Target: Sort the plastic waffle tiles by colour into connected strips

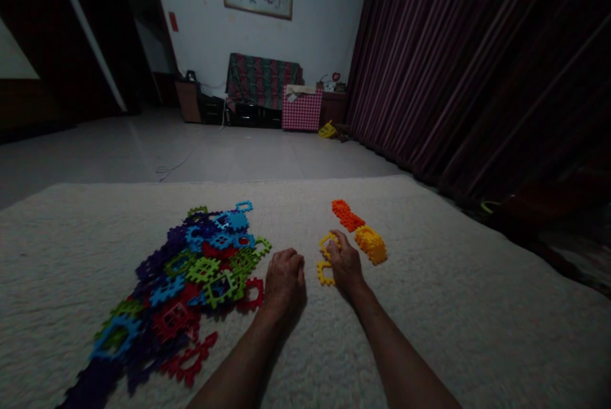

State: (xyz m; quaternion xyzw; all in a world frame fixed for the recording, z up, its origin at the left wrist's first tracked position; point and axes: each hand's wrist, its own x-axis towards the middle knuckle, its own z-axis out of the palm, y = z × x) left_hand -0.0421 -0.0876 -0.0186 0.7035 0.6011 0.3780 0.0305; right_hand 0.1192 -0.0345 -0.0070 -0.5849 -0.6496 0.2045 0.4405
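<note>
My right hand (347,266) has its fingers closed on a yellow toothed building piece (326,242) with an open middle. Just below that one, a second yellow toothed piece (325,274) lies on the mat by the same hand. My left hand (285,278) rests on the mat with curled fingers, and its palm side is hidden. Left of it spreads a heap of interlocking plastic pieces (204,269) in green, blue, red and purple. A stack of yellow pieces (371,245) sits right of my right hand, with a row of orange pieces (347,215) behind it.
Everything lies on a pale fleecy mat (453,307) over a tiled floor (267,154). Purple curtains (429,59) hang along the right. Against the far wall stands a low cabinet (210,109) partly covered by cloths. A thin cable (167,170) crosses the floor.
</note>
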